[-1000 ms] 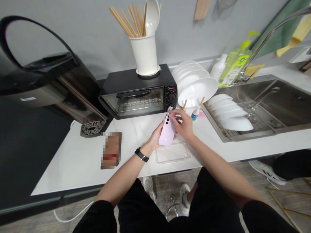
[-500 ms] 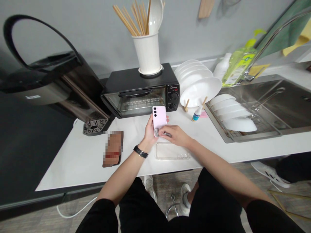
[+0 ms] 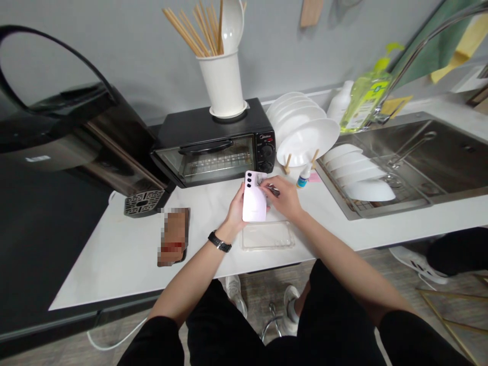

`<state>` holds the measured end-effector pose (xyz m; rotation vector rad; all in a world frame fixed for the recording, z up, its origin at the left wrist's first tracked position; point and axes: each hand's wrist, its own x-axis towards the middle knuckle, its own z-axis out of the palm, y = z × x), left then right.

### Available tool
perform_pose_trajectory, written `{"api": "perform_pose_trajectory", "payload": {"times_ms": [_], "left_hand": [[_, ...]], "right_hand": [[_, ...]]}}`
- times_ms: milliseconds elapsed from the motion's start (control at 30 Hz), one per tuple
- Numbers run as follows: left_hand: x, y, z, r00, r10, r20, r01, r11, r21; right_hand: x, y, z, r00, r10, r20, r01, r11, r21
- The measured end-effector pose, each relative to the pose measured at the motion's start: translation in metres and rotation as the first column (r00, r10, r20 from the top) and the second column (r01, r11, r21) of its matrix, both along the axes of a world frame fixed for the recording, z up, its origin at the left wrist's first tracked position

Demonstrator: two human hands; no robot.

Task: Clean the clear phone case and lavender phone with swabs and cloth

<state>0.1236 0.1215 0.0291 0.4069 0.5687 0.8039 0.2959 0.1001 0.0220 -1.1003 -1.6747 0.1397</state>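
Two bare hands meet at a lilac phone [image 3: 254,206], held over the countertop [image 3: 213,211] between its front edge and the toaster oven [image 3: 213,147] at the back. The left hand [image 3: 235,207] grasps the phone: its thumb lies along the phone's left side, while fingertips show past the right side, so the body sits across the palm, back facing up, with three camera lenses at the upper left corner. The right hand [image 3: 284,195] pinches a small, crumpled greyish piece [image 3: 261,179] against the upper right of the phone's back, beside the lenses; its material is too small to tell. Fingers and thumb are bunched together there, with the wrist toward the right. Just below the phone, as seen from above, a clear case [image 3: 268,236] lies lengthwise near the countertop's front edge. Farther left, well apart from both hands, a dark-edged slab with a pixelated face [image 3: 174,235] lies near the same edge, toward the front left corner. Beyond the right hand, near the sink's left rim [image 3: 335,190], a small bottle with a blue label [image 3: 304,176] stands before the white plates [image 3: 305,132].
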Motion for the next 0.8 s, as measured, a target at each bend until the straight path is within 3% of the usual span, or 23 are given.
{"api": "perform_pose_trajectory", "payload": {"times_ms": [167, 267, 500, 667, 800], "left_hand": [[0.005, -0.008, -0.005, 0.985, -0.153, -0.075, 0.15, 0.987, -0.05], [0.009, -0.01, -0.006, 0.976, -0.176, -0.126, 0.17, 0.984, -0.053], [0.011, -0.005, 0.003, 0.986, 0.022, -0.163, -0.022, 1.0, 0.007], [0.003, 0.003, 0.008, 0.982, 0.151, -0.112, -0.144, 0.987, 0.064], [-0.004, 0.009, 0.011, 0.969, 0.241, -0.047, -0.235, 0.966, 0.108]], "right_hand": [[-0.005, 0.001, 0.002, 0.977, -0.131, -0.166, 0.128, 0.991, -0.031], [-0.008, 0.001, 0.004, 0.962, -0.129, -0.239, 0.119, 0.991, -0.056], [-0.02, -0.007, 0.002, 0.979, 0.15, -0.14, -0.163, 0.983, -0.09], [-0.03, -0.015, -0.001, 0.899, 0.432, 0.07, -0.428, 0.901, -0.063], [-0.026, -0.015, 0.0, 0.885, 0.45, 0.123, -0.445, 0.893, -0.066]]}}
